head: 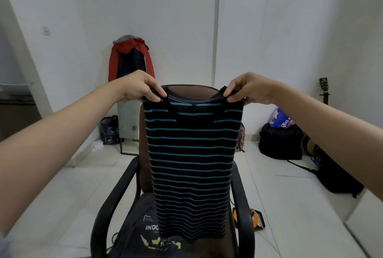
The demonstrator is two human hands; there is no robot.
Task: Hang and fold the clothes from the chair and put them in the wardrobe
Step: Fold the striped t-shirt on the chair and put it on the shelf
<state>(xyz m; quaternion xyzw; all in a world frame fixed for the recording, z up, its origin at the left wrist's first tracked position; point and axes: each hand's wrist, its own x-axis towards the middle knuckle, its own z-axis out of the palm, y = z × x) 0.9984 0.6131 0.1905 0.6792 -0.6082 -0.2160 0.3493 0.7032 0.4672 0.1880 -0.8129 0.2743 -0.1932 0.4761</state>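
Left hand (138, 86) and right hand (246, 89) each pinch a shoulder of the black, teal-striped tank top (191, 154), hanging flat above the brown office chair (145, 166); dark printed garment (143, 230) on the seat

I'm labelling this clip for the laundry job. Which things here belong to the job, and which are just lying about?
Part of the job:
- striped top, held up by the left hand and right hand
- chair
- dark printed garment on its seat

Lying about:
- red jacket
- guitar
- black backpack
- orange item on the floor
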